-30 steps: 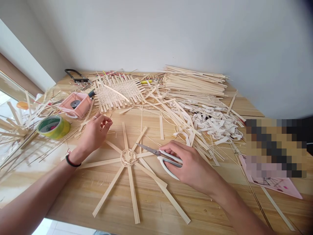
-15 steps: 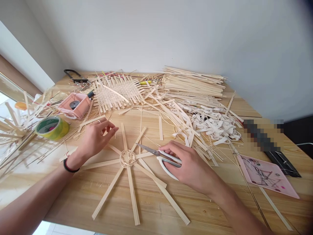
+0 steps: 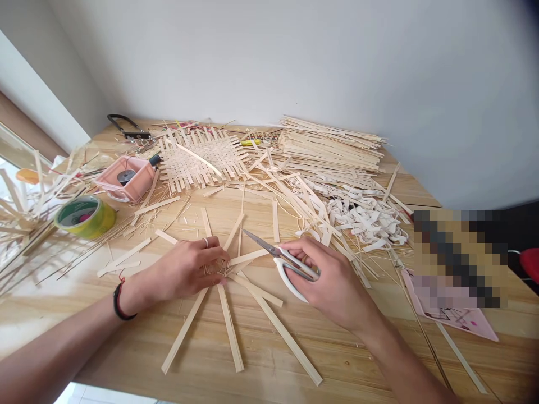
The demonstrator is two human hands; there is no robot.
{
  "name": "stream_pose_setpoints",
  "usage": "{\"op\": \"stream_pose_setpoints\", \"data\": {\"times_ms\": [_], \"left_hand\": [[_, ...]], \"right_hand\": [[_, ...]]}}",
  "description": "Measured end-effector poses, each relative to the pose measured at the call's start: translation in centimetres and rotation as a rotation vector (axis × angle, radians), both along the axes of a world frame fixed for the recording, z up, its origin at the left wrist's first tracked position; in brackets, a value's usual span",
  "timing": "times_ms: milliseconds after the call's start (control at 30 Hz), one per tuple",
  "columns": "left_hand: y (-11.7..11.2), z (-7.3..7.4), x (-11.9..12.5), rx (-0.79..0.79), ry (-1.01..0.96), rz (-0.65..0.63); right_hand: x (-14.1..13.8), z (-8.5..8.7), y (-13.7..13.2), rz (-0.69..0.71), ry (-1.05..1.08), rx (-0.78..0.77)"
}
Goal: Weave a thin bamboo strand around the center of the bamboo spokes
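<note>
Flat pale bamboo strips lie crossed like wheel spokes (image 3: pixel 231 331), with a small ring of thin strands woven round their centre. My left hand (image 3: pixel 187 266) is over that centre, its thumb and fingers closed about the woven ring and partly hiding it. A ring is on one finger and a dark band on the wrist. My right hand (image 3: pixel 330 280) grips white-handled scissors (image 3: pixel 275 252) to the right of the spokes. Their blades look closed and point up and left, apart from the woven centre.
A woven strip mat (image 3: pixel 202 160) and a strip stack (image 3: pixel 332 143) lie at the back. White ribbon scraps (image 3: pixel 364 219) are heaped at right, near a pink tray (image 3: pixel 471 325). Left stand a pink box (image 3: pixel 141 182) and a tape roll (image 3: pixel 99 219). Loose strips lie around.
My left hand has moved right and down from above the spokes onto their woven centre, and its fingers have closed there. The scissors stay in my right hand, shifted slightly.
</note>
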State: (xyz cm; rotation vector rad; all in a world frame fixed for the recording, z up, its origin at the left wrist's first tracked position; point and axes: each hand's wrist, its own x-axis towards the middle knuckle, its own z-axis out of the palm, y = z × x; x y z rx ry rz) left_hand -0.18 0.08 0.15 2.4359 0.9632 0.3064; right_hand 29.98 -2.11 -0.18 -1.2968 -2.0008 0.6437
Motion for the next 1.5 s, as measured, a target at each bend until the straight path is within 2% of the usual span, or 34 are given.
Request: {"op": "stream_pose_setpoints", "data": {"times_ms": [367, 633, 833, 1033, 1333, 1500], "left_hand": [[0.1, 0.2, 0.0, -0.052, -0.059, 0.000], [0.1, -1.0, -0.1, 0.102, 0.002, 0.097], [0.3, -1.0, -0.3, 0.154, 0.006, 0.139], [0.3, -1.0, -0.5, 0.106, 0.015, 0.178], [0.4, -0.2, -0.3, 0.016, -0.002, 0.139], [0.4, -0.6, -0.4, 0.044, -0.008, 0.173]], "right_hand": [[-0.1, -0.2, -0.2, 0.036, -0.021, -0.026], [0.0, -0.2, -0.1, 0.032, -0.027, -0.046], [0.0, 0.0, -0.2, 0.043, -0.019, -0.043], [0.0, 0.1, -0.1, 0.048, -0.012, -0.052], [0.1, 0.0, -0.2, 0.059, -0.011, -0.091], [0.2, -0.2, -0.1, 0.078, -0.002, -0.105]]}}
